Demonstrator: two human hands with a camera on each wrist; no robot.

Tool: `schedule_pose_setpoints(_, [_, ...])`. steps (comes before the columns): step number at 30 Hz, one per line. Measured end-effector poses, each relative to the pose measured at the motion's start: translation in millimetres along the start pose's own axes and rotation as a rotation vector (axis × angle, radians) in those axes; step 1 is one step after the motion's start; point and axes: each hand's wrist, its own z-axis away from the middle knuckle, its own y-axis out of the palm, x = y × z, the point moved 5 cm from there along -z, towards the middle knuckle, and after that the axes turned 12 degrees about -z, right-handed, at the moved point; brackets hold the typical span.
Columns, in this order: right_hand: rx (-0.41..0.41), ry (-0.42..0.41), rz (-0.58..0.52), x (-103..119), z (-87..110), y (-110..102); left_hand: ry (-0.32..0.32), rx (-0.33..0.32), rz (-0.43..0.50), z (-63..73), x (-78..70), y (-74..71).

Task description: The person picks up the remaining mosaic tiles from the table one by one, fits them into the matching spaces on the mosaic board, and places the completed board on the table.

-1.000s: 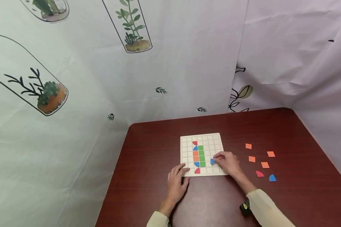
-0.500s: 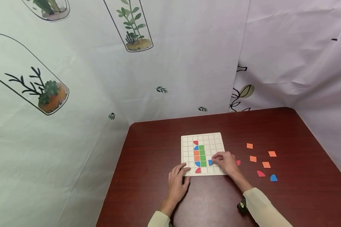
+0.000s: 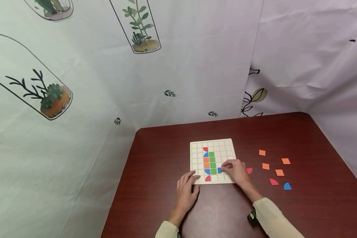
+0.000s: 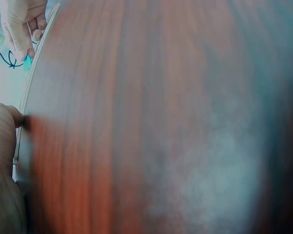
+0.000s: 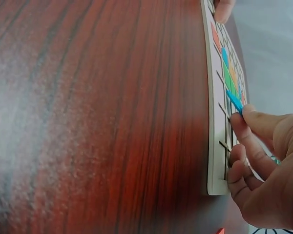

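A cream grid board [image 3: 197,155] lies on the table. Two columns of flat tiles sit in it: a green column [image 3: 212,162], and beside it orange squares [image 3: 206,163] with blue and red quarter-circles at the ends. My right hand [image 3: 237,172] pinches a blue tile [image 3: 219,170] between thumb and fingertips, just right of the green column. In the right wrist view this blue tile [image 5: 234,101] is tilted over the grid; its full outline is partly covered by fingers. My left hand [image 3: 186,193] rests on the board's near left corner, fingers extended, thumb by the near edge.
Right of the board lie several loose orange squares [image 3: 265,166], a red quarter-circle [image 3: 274,182] and a blue one [image 3: 287,186]. Another red tile [image 3: 249,170] shows partly behind my right hand. A printed curtain [image 3: 178,66] hangs beyond the dark wooden table [image 3: 154,155].
The right hand has shifted slightly left with the blue tile, bringing it closer to the green column, and the tile has turned. A red tile behind that hand has come into sight. The left hand stays.
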Motion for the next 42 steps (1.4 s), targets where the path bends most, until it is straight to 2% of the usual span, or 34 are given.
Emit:
schedule_pose_setpoints(7, [-0.014, -0.038, 0.051, -0.5, 0.0, 0.8, 0.001, -0.01, 0.003, -1.3, -1.8, -1.0])
schedule_pose_setpoints(12, [-0.018, -0.041, 0.054, -1.1, 1.2, 0.6, -0.009, 0.012, 0.006, -1.2, -2.6, -1.3])
schedule_pose_setpoints(29, [-0.029, -0.075, 0.041, -2.4, 7.6, -0.9, 0.0, -0.006, 0.0, -0.6, -2.7, -0.6])
schedule_pose_setpoints(37, [-0.047, -0.123, -0.068, -6.7, 10.6, -3.9, 0.007, -0.018, -0.014, 0.9, -3.0, -0.1])
schedule_pose_setpoints(42, [-0.008, -0.129, -0.195, -10.8, 11.4, -7.6, -0.002, -0.015, -0.01, 0.7, -2.2, -0.6])
